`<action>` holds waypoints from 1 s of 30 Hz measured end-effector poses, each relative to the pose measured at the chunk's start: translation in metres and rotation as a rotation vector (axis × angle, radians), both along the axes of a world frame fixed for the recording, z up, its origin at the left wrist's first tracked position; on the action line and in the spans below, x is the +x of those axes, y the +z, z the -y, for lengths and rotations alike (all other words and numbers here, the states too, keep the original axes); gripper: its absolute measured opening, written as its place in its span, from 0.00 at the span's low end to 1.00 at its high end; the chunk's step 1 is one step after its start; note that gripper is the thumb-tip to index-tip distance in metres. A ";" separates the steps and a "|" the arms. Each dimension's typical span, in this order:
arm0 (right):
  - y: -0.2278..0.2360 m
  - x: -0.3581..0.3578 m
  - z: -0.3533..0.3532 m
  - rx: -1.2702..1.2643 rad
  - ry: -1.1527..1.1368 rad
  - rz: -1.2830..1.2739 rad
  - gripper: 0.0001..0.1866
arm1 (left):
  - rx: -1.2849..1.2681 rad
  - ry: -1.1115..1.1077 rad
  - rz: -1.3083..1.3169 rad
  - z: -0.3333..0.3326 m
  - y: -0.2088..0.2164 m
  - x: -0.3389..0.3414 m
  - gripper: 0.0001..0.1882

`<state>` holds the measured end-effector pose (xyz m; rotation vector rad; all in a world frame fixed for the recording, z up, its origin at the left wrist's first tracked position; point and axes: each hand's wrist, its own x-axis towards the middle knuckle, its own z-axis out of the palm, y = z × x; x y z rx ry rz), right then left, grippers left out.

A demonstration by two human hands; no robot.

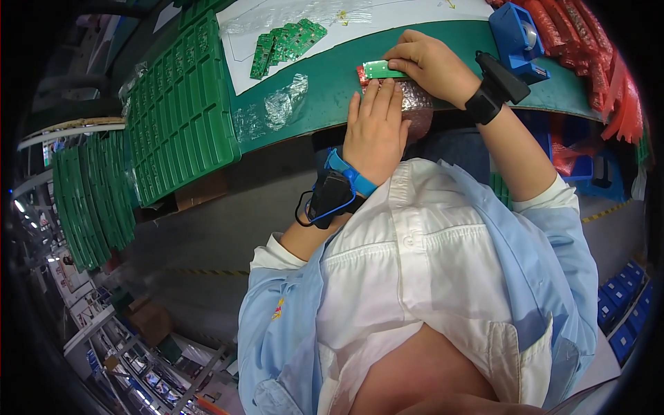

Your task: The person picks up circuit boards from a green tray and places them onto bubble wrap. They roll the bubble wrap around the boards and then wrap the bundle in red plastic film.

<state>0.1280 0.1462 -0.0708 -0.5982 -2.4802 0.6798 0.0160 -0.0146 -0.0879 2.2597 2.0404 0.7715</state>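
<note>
A green circuit board (382, 69) lies at the front part of the green bench top, on reddish bubble wrap (417, 111) that hangs over the bench edge. My right hand (437, 68) pinches the board's right end between thumb and fingers. Flat and stretched out, the fingers of my left hand (377, 128) press on the wrap, their tips at the board's near edge. Farther left, a loose pile of green circuit boards (287, 45) rests on a white sheet (242, 79).
Left of me stands a green compartment tray (181, 111), with more green trays (93, 197) stacked beyond it. Clear plastic film (285, 104) lies on the bench. A blue tape dispenser (515, 41) and a heap of red bubble-wrap bags (588, 52) occupy the right end.
</note>
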 end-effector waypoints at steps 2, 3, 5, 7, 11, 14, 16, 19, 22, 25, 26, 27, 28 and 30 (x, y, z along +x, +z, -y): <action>0.003 -0.001 -0.001 -0.012 0.005 0.026 0.08 | 0.022 -0.009 0.024 -0.001 0.001 0.000 0.28; 0.005 -0.001 -0.002 -0.024 0.012 0.051 0.09 | 0.033 -0.013 0.036 -0.002 0.002 -0.001 0.28; 0.005 -0.001 -0.002 -0.037 0.018 0.076 0.09 | 0.024 -0.002 0.041 0.000 0.004 0.000 0.28; 0.002 0.001 -0.002 0.018 0.018 0.065 0.09 | 0.008 0.020 0.048 0.000 0.009 0.000 0.28; -0.006 0.001 0.002 0.147 -0.007 0.017 0.11 | 0.048 0.012 -0.025 -0.001 0.009 -0.001 0.27; -0.002 0.004 0.003 0.132 0.015 0.041 0.12 | 0.038 0.022 -0.053 0.000 0.009 0.000 0.27; 0.006 0.008 0.003 0.006 0.078 0.134 0.13 | 0.035 0.024 -0.067 0.001 0.009 0.002 0.27; 0.012 0.007 0.005 -0.040 0.059 0.153 0.11 | 0.042 0.027 -0.056 0.004 0.010 0.004 0.25; 0.017 0.003 0.007 0.044 0.031 0.119 0.10 | 0.060 -0.007 0.009 0.006 0.008 0.000 0.24; 0.016 0.001 0.008 0.255 -0.010 0.030 0.09 | 0.066 -0.024 0.049 0.005 0.008 -0.004 0.23; 0.010 -0.001 0.006 0.287 0.027 0.003 0.09 | 0.064 -0.024 0.055 0.003 0.009 -0.006 0.22; 0.006 -0.002 0.006 0.319 0.065 -0.025 0.08 | 0.062 -0.024 0.062 0.002 0.009 -0.007 0.21; 0.003 -0.001 0.004 0.351 0.102 -0.052 0.08 | 0.062 -0.023 0.062 0.002 0.009 -0.006 0.21; -0.001 0.006 0.004 0.305 0.115 -0.044 0.07 | 0.049 -0.026 0.086 0.002 0.008 -0.004 0.21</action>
